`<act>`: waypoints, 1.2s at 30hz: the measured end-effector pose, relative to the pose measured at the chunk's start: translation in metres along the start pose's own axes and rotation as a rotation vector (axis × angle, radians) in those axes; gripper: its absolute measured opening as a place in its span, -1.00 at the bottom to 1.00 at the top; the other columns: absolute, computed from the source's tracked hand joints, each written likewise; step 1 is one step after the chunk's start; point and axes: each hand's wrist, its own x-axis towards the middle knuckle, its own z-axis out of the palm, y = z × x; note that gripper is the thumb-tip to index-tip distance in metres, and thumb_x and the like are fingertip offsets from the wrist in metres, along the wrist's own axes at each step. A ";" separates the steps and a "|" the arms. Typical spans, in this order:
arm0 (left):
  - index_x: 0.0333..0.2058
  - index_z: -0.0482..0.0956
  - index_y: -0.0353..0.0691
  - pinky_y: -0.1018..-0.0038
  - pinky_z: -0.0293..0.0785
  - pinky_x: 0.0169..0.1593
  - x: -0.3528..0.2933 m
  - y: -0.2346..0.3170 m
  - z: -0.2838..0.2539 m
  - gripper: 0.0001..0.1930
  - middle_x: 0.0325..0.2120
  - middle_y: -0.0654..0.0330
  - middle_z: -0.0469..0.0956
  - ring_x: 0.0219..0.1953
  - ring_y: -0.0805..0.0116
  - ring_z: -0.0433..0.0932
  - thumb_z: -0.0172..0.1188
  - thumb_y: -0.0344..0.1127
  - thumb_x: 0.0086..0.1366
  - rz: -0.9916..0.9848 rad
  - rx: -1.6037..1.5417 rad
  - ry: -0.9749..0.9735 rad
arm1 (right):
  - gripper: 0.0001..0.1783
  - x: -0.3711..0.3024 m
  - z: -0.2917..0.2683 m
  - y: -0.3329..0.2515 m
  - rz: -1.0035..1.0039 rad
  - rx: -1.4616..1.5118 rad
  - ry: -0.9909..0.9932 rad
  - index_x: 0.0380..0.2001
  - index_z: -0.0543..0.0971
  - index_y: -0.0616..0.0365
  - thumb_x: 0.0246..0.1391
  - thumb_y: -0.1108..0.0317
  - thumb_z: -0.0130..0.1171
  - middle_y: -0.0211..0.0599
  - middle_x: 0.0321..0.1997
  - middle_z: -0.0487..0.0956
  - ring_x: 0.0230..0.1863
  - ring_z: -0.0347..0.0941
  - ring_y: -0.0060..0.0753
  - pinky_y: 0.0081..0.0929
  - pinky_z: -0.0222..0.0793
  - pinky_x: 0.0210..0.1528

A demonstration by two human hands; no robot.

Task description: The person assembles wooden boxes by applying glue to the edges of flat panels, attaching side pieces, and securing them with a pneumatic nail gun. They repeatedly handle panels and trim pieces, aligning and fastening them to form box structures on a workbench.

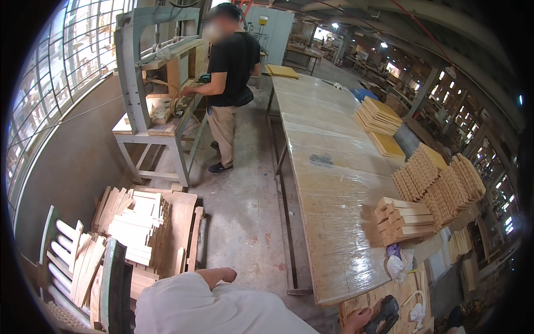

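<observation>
My left hand (228, 274) hangs in front of my light shirt, over the concrete floor. Its fingers look curled in, with nothing seen in them. At the lower edge my right hand (359, 319) rests on the wooden board top (350, 305), beside a black hand tool (385, 313) that lies there. Its fingers reach toward the tool and are partly apart; whether they touch it is hard to see. A white crumpled plastic bag (396, 268) and a pale cord or hose (421, 300) lie near the tool.
A long table (328, 200) wrapped in film runs ahead on the right, with wood strips (403, 220), corrugated-edged stacks (439, 178) and yellow boards (378, 117). Wood pieces (139, 222) fill a pallet at left. Another person (233, 72) stands at a grey frame machine (133, 72).
</observation>
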 end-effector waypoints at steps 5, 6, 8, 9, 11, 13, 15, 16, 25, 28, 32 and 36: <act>-0.27 0.58 -0.39 0.16 0.47 -0.13 0.004 0.001 -0.003 -0.66 -0.24 -0.12 0.57 -0.19 -0.06 0.56 0.12 -0.28 0.01 0.064 0.043 -0.067 | -0.61 0.003 0.001 0.002 0.076 -0.072 -0.075 -0.10 0.46 0.44 0.11 0.33 -0.03 0.08 0.09 0.39 0.10 0.32 0.07 -0.17 0.24 0.13; -0.26 0.58 -0.40 0.15 0.47 -0.13 0.005 0.000 -0.002 -0.65 -0.24 -0.12 0.57 -0.20 -0.06 0.56 0.13 -0.27 0.01 0.062 0.051 -0.088 | -0.61 0.001 0.002 0.001 0.074 -0.053 -0.068 -0.10 0.46 0.44 0.10 0.33 -0.03 0.08 0.09 0.39 0.10 0.31 0.08 -0.17 0.24 0.14; -0.24 0.59 -0.31 0.19 0.47 -0.11 0.004 0.002 0.003 -0.65 -0.24 -0.07 0.59 -0.18 -0.02 0.56 0.14 -0.27 -0.03 0.021 -0.017 -0.034 | -0.61 0.001 0.002 -0.001 0.067 -0.027 -0.061 -0.10 0.46 0.45 0.09 0.34 -0.02 0.10 0.08 0.40 0.10 0.31 0.09 -0.17 0.23 0.15; -0.23 0.60 -0.27 0.20 0.47 -0.10 0.004 0.000 0.002 -0.64 -0.25 -0.04 0.60 -0.17 -0.01 0.56 0.14 -0.28 -0.04 0.003 -0.037 -0.008 | -0.61 0.000 0.002 -0.002 0.073 -0.017 -0.054 -0.10 0.46 0.45 0.08 0.34 -0.02 0.11 0.08 0.40 0.10 0.31 0.10 -0.17 0.22 0.15; -0.18 0.58 -0.23 0.20 0.45 -0.07 0.000 -0.002 0.005 -0.63 -0.21 -0.02 0.59 -0.13 0.00 0.54 0.13 -0.27 -0.03 -0.032 -0.167 0.052 | -0.59 0.000 0.003 -0.004 0.073 -0.007 -0.052 -0.09 0.46 0.44 0.05 0.35 -0.01 0.13 0.05 0.41 0.08 0.31 0.12 -0.15 0.22 0.14; -0.17 0.56 -0.19 0.20 0.44 -0.04 0.002 0.000 0.001 -0.64 -0.17 0.00 0.57 -0.09 0.01 0.52 0.11 -0.25 0.01 -0.042 -0.191 0.065 | -0.55 0.002 0.002 0.001 0.073 -0.031 -0.045 -0.05 0.46 0.42 0.01 0.34 -0.01 0.16 0.01 0.43 0.04 0.32 0.15 -0.10 0.22 0.11; -0.17 0.56 -0.21 0.20 0.44 -0.03 0.003 -0.001 0.001 -0.64 -0.17 -0.02 0.57 -0.10 0.01 0.53 0.10 -0.24 0.02 -0.018 -0.188 0.023 | -0.56 0.002 0.004 0.000 0.086 -0.032 -0.029 -0.06 0.46 0.41 0.00 0.34 0.00 0.14 0.02 0.43 0.06 0.31 0.14 -0.11 0.21 0.12; -0.17 0.56 -0.21 0.20 0.44 -0.03 0.002 -0.003 0.001 -0.64 -0.17 -0.02 0.57 -0.10 0.01 0.53 0.09 -0.24 0.03 -0.013 -0.188 0.004 | -0.56 0.002 0.005 -0.002 0.091 -0.029 -0.024 -0.07 0.46 0.40 0.00 0.34 0.00 0.13 0.02 0.43 0.07 0.31 0.14 -0.12 0.21 0.13; -0.18 0.58 -0.19 0.19 0.41 0.00 0.010 0.000 -0.002 -0.65 -0.16 -0.02 0.56 -0.08 0.01 0.52 -0.03 -0.18 0.13 0.044 -0.135 -0.040 | -0.64 -0.001 0.008 0.004 0.113 -0.032 0.019 -0.12 0.48 0.34 -0.01 0.38 0.03 0.03 0.00 0.44 0.06 0.33 0.07 -0.15 0.23 0.11; -0.19 0.57 -0.20 0.18 0.41 -0.02 0.011 -0.001 0.000 -0.65 -0.17 -0.02 0.57 -0.09 0.00 0.51 -0.06 -0.17 0.16 0.079 -0.106 -0.040 | -0.57 -0.001 0.007 0.001 0.133 -0.023 0.006 -0.06 0.46 0.33 -0.02 0.33 0.04 0.05 0.07 0.42 0.13 0.28 0.07 -0.12 0.17 0.18; -0.22 0.57 -0.20 0.19 0.44 -0.06 0.007 -0.005 -0.001 -0.66 -0.20 -0.02 0.57 -0.11 0.01 0.53 -0.05 -0.14 0.19 0.244 -0.057 0.009 | -0.58 0.001 0.007 0.001 0.162 -0.012 -0.050 -0.05 0.45 0.31 0.02 0.32 0.04 0.01 0.07 0.40 0.14 0.26 0.07 -0.10 0.15 0.18; -0.22 0.57 -0.20 0.19 0.44 -0.06 0.013 0.003 -0.003 -0.66 -0.20 -0.02 0.57 -0.12 0.01 0.53 -0.05 -0.13 0.18 0.181 -0.075 -0.012 | -0.59 0.001 0.012 0.013 0.141 -0.017 0.007 -0.07 0.46 0.30 0.00 0.33 0.06 -0.02 0.07 0.40 0.15 0.24 0.06 -0.09 0.13 0.19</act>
